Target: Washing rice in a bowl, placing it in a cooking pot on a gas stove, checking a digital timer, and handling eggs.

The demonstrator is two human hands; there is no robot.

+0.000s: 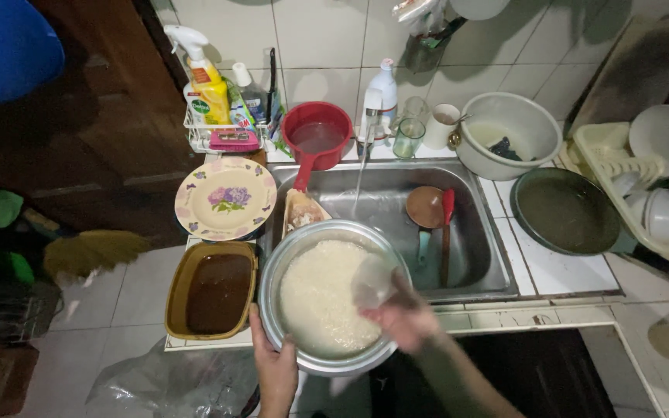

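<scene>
Left hand grips the rim of a round metal pot of white rice — fingers clamped outside. Right hand, blurred, holds a clear plastic cup over the rice — fingers wrapped round it.

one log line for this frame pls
left hand: grips pot rim | right hand: blurred, holds clear cup over pot | pot: cloudy rice water | tap: running into sink
</scene>
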